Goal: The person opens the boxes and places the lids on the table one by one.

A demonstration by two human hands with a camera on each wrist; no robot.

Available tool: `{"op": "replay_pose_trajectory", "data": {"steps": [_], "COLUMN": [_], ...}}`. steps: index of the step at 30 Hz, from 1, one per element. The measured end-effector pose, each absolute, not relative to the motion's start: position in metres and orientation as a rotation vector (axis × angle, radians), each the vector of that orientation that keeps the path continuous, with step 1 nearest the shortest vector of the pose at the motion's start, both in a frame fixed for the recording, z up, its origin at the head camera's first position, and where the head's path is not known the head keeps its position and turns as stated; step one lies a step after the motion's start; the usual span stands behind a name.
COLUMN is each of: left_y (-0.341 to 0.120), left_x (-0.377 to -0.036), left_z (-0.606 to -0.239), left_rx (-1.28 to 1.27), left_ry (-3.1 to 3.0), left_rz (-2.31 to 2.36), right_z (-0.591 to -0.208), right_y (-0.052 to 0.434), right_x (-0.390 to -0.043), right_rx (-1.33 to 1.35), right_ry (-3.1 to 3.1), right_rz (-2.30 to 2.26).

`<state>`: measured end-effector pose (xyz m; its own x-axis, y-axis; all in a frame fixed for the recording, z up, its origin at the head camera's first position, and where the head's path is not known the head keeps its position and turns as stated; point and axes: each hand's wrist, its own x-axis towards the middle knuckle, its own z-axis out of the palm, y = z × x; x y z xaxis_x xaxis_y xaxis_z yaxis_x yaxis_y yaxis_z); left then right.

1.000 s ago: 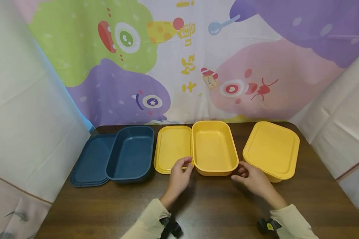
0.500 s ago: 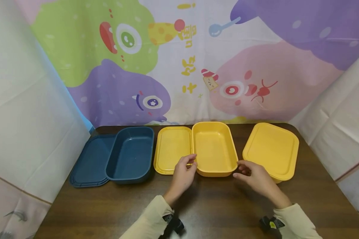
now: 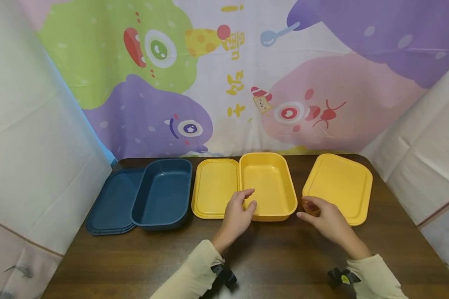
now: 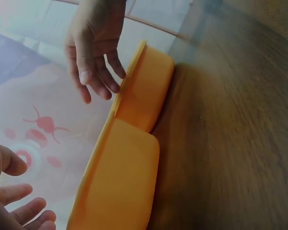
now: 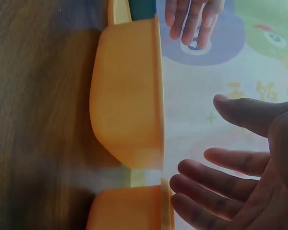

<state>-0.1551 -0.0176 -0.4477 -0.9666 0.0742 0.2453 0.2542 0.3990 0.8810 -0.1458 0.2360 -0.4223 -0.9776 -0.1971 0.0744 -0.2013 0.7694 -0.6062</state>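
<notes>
The left hand (image 3: 236, 218) is hiding the near left corner of the uncovered yellow box (image 3: 267, 182) and part of the yellow lid (image 3: 214, 187) beside it. The right hand (image 3: 330, 219) is covering the near left side of the lidded yellow box (image 3: 339, 185); whether fingertips are touching it, I cannot tell. The blue box (image 3: 164, 192) is overlapping the blue lid (image 3: 114, 203), concealing its right edge. Both hands are staying well apart, fingers relaxed, gripping nothing. Three boxes and two loose lids are lying across the table (image 3: 280, 257).
</notes>
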Motion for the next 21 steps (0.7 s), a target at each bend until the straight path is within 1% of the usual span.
{"op": "replay_pose_trajectory", "data": {"steps": [12, 21], "left_y": [0.004, 0.020], "left_x": [-0.161, -0.167], "left_z": [-0.446, -0.444], "left_rx": [-0.354, -0.470], "left_ry": [-2.616, -2.654], "left_rz": [-1.546, -1.457], "right_z": [-0.417, -0.414], "right_y": [0.248, 0.256], "right_x": [-0.145, -0.144], "right_rx": [0.305, 0.272], "right_ry": [-2.898, -2.869], "right_rz": [0.923, 0.910]}}
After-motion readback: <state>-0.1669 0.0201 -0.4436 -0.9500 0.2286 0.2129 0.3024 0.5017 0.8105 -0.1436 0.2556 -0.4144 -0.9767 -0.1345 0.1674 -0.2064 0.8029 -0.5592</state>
